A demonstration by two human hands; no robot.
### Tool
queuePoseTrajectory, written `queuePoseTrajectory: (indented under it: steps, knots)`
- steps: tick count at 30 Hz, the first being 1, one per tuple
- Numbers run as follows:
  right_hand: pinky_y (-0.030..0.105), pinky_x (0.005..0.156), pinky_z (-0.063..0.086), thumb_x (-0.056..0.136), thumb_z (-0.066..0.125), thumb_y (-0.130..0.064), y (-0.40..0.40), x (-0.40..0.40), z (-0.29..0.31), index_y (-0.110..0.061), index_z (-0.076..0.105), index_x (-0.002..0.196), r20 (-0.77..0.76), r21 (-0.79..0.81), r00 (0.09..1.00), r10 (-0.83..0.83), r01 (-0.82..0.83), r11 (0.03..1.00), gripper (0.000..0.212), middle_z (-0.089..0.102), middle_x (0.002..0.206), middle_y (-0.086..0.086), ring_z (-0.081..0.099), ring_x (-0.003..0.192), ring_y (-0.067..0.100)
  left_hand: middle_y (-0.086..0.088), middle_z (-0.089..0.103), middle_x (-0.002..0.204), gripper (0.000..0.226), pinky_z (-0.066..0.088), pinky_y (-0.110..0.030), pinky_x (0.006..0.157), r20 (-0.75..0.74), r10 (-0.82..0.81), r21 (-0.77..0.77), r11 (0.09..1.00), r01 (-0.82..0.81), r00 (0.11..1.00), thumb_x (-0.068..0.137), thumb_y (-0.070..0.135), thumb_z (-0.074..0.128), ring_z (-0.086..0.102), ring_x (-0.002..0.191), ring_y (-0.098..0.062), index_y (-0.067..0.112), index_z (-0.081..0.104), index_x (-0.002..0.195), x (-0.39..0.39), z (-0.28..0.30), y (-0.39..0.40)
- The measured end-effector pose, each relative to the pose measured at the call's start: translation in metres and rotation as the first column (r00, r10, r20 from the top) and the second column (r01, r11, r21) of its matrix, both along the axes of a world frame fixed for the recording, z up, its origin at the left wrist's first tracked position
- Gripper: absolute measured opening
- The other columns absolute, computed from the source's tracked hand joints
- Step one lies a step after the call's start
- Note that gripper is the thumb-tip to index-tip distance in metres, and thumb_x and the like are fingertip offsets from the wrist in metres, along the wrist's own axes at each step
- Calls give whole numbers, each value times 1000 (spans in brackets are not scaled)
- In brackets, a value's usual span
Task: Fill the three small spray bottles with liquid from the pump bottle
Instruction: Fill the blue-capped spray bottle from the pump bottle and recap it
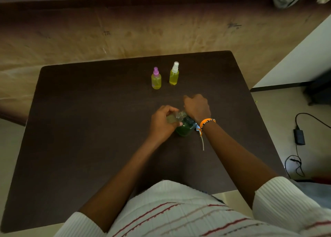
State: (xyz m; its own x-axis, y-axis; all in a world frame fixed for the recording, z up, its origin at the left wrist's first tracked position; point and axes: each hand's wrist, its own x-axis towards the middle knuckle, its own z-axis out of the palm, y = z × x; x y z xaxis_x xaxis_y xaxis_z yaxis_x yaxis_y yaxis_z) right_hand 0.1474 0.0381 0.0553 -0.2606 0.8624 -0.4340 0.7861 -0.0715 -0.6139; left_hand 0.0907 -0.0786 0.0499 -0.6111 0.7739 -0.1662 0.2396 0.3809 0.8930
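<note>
Your left hand (162, 123) grips the third small spray bottle (174, 117), uncapped and tilted against the green pump bottle (185, 128) at the desk (89, 129) centre. If its narrow mouth drifts off the spout, liquid spills. Your right hand (197, 107) is curled over the pump; I cannot tell what it holds. Push unevenly and the pump bottle could tip. Two filled bottles (156, 81) stand well behind.

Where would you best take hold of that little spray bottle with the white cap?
Judging by its shape, grip the white-capped bottle round its yellow body, below the narrow sprayer, fingers coming from the right. It stands upright on the table, and the purple-capped bottle stands close on its left, while the right side is free.
</note>
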Motion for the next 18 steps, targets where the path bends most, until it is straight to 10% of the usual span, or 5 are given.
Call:
queuePoseTrajectory:
  steps: [18]
  knots:
    - [38,87,46,86,47,-41,7,-1,-6,-4,66,109,16,-5,999,39,-38,999,47,64,116,15,59,104,36,1,60,93,36,47,-28,79,6,5,28,1000,-5,1000,61,3,79,60,89,-17,12,65,92,0,-1,1]
